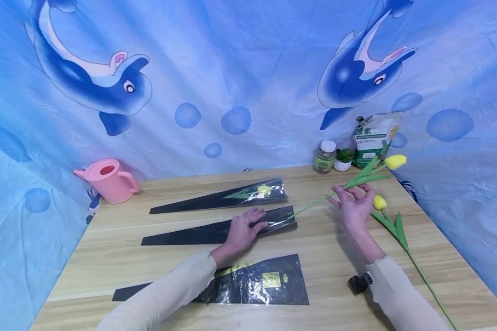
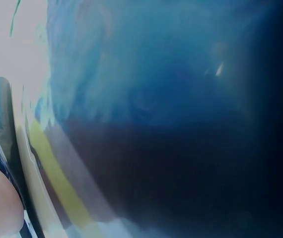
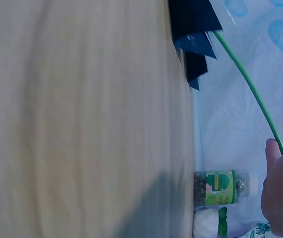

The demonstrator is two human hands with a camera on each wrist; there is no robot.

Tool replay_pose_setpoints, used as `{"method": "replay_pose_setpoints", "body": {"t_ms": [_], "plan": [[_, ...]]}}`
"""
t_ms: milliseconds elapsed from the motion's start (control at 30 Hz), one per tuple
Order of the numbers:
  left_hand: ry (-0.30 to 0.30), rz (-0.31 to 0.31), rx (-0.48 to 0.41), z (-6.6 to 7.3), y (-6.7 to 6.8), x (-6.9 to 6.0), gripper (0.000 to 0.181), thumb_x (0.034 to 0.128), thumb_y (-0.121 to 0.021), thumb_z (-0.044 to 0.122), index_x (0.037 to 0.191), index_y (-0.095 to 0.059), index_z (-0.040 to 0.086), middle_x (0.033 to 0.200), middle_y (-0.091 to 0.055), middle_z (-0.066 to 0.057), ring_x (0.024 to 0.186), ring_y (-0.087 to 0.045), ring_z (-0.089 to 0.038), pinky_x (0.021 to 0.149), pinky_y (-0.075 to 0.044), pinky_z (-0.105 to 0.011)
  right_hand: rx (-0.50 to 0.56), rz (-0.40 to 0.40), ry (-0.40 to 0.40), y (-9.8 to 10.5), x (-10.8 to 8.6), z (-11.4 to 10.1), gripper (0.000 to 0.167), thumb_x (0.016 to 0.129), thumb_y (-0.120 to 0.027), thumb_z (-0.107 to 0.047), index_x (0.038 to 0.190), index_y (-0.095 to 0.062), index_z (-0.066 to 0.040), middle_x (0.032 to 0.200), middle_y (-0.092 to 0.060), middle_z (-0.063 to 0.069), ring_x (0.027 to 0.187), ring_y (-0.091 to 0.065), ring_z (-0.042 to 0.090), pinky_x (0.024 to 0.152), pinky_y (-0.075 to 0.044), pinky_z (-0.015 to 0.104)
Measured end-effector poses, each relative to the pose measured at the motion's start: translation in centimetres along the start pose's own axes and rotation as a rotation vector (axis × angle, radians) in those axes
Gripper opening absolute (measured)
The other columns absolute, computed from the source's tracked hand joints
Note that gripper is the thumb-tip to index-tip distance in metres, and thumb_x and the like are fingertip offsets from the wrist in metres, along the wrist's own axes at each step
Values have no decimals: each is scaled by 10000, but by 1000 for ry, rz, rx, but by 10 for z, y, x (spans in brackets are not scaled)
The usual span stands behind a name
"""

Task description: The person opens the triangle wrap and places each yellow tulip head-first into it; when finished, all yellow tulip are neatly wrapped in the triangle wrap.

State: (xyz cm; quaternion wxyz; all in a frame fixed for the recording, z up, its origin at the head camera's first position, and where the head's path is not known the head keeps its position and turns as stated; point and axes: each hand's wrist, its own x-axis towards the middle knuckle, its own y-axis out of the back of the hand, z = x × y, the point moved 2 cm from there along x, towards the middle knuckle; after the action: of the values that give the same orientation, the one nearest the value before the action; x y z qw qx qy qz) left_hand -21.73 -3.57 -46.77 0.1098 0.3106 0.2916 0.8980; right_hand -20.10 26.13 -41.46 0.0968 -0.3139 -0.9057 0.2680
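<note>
My right hand (image 1: 355, 205) pinches an artificial yellow tulip (image 1: 395, 161) just below its leaves, the bloom pointing up and right. Its thin green stem (image 3: 248, 82) slants down leftward, and the lower end lies within the mouth of the middle black-and-clear flower sleeve (image 1: 209, 233). Over that sleeve, my left hand (image 1: 242, 231) grips it near the wide end, thumb and fingers apart across the film. Glossy film (image 2: 146, 64) fills most of the left wrist view. Behind lies another sleeve (image 1: 190, 204) with a yellow tulip (image 1: 263, 189) inside. A flat sleeve (image 1: 290, 289) lies in front.
A loose yellow tulip (image 1: 379, 202) lies along the right side of the wooden table (image 1: 78, 271). At the back right stand a white-lidded jar (image 1: 324, 157), a small potted plant (image 1: 343, 160) and a bag (image 1: 370, 140). A pink watering can (image 1: 112, 181) stands back left.
</note>
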Motion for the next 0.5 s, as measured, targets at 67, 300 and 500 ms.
{"method": "replay_pose_setpoints", "body": {"t_ms": [67,300,500], "plan": [[0,2,2,0,1,-1,342,837,-811,126,1138,-727,-14,1196,-677,-171,1188,-610,-358,1029,-453,-484,11,2,3,0,0,0,490,908,-641,113,1193,-324,-129,988,-479,136,923,-709,275,739,-604,411],[-16,27,2,0,4,-2,326,842,-802,105,1127,-727,-35,1163,-691,-191,1154,-630,-373,992,-484,-509,93,22,45,4,8,-10,501,909,-627,129,1205,-313,-127,1002,-457,158,944,-701,298,720,-607,413],[1,25,-27,1,2,0,326,863,-784,111,1138,-718,-50,1169,-681,-215,1167,-617,-392,1001,-469,-534,59,27,22,8,7,-5,499,909,-637,117,1204,-321,-133,1013,-486,170,952,-700,301,710,-609,397]]}}
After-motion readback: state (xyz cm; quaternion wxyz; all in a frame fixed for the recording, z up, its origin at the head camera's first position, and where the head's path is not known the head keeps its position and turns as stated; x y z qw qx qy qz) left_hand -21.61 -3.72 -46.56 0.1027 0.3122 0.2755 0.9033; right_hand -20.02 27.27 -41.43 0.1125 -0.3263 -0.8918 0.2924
